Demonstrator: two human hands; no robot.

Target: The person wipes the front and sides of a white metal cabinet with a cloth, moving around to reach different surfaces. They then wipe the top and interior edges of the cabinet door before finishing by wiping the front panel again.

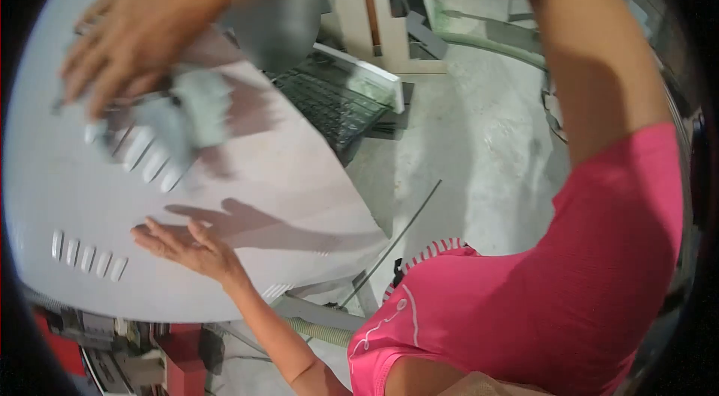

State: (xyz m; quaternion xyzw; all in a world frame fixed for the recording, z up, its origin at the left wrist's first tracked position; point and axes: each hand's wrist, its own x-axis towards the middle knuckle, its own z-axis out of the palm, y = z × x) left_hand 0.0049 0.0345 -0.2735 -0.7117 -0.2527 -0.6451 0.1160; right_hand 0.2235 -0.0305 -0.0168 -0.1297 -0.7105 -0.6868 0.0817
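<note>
A large white panel (299,194) with rows of short slots (86,254) fills the left of the view. My right hand (142,29) reaches across the top to the panel's upper left. Its fingers curl down over a blurred grey-white block (191,108) that lies against the panel next to another row of slots (146,156). My left hand (187,246) rests lower down on the panel, palm flat and fingers apart, holding nothing. My pink shirt (539,299) fills the lower right.
A dark grid-like panel (329,100) and a white box (367,74) lie past the panel's far edge, beside a grey round shape (277,18). A thin rod (397,239) lies on the concrete floor (479,141). Red machine parts (180,358) and a ribbed hose (322,332) sit below the panel.
</note>
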